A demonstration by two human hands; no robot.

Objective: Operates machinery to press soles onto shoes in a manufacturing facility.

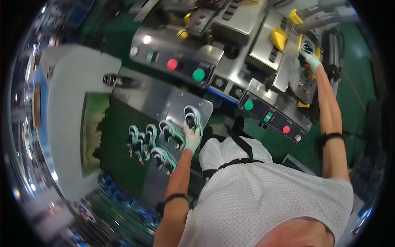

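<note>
My left hand [192, 138], in a pale glove, grips the near end of a black, white and mint-green shoe [191, 115] over the metal shelf's near corner. To its left sit several similar shoes [169, 132], grouped close together. My right hand [312, 60], gloved too, reaches far out to the machine's right side. Its fingers are closed on another such shoe [306, 46], set among yellow and metal machine parts. That hand partly covers the shoe, so how it is seated there cannot be made out.
Ahead stands a steel machine [238, 57] with two button panels; the left panel [177, 61] and right panel [273, 114] carry red and green buttons. Yellow guards [278, 39] stick up from it. A metal shelf [152, 94] juts out toward me, beside a grey-white surface [68, 123].
</note>
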